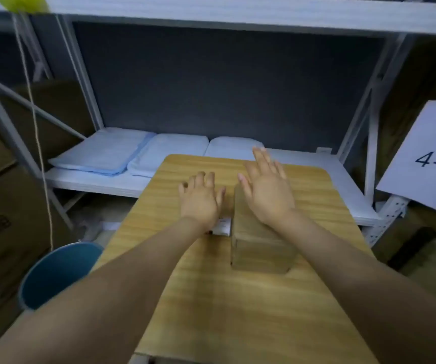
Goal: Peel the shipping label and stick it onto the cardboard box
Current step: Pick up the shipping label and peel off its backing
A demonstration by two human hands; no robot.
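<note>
Barely started: shipping label (223,227) lying unpeeled on tabletop (238,311), touching cardboard box (260,248) at its 9 o'clock. Left hand (201,200) hovering over label, right hand (267,193) over box, both grips released, holding nothing.

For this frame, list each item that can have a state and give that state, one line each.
cardboard box: closed, standing on the wooden table, no label visible on it.
shipping label: flat on the table left of the box, mostly hidden under the left hand.
left hand: open, fingers spread, over the label.
right hand: open, palm down over the box top.
blue bin: upright beside the table, contents not visible.
</note>
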